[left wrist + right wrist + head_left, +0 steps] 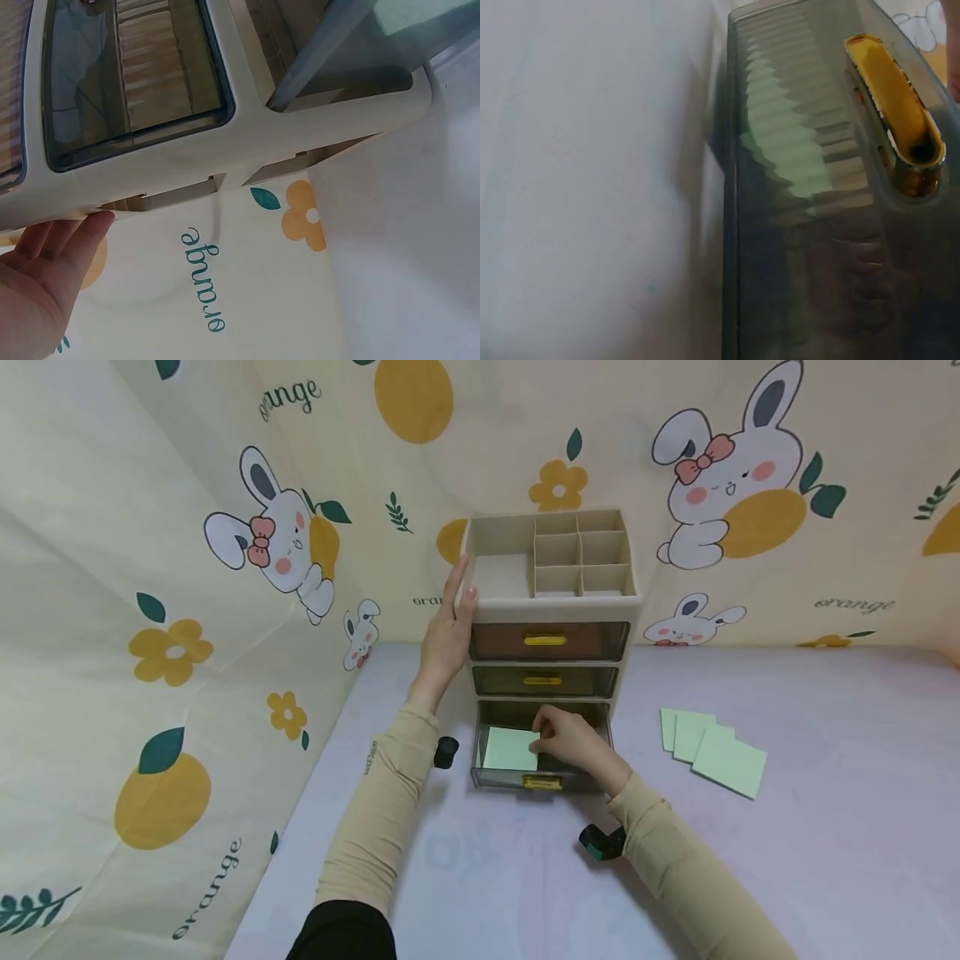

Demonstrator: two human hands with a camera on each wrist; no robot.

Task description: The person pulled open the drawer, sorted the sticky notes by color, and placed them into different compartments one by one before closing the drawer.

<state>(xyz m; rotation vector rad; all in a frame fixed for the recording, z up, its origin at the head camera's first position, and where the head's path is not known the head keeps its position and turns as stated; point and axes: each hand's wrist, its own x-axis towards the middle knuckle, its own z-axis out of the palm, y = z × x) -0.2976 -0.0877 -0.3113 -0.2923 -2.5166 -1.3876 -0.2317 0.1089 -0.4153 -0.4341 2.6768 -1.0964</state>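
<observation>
A cream desktop drawer unit (557, 609) stands at the back of the table, its bottom drawer (495, 779) pulled out. Against the unit's left side rests my left hand (446, 647), fingers mostly straight; the left wrist view shows those fingertips touching the side edge. Inside the drawer lies a pale green square sticky note (510, 749). My right hand (572, 742) reaches in and pinches its right edge. Through the drawer's clear front, the right wrist view shows the green paper (784, 131) beside the gold handle (896, 101); the right fingers are hidden there.
Several overlapping green sticky notes (712, 747) lie on the table to the right. Two upper drawers (502, 643) are closed, under a divided top tray (501, 575). A patterned cloth (285, 793) covers the wall behind and at the left.
</observation>
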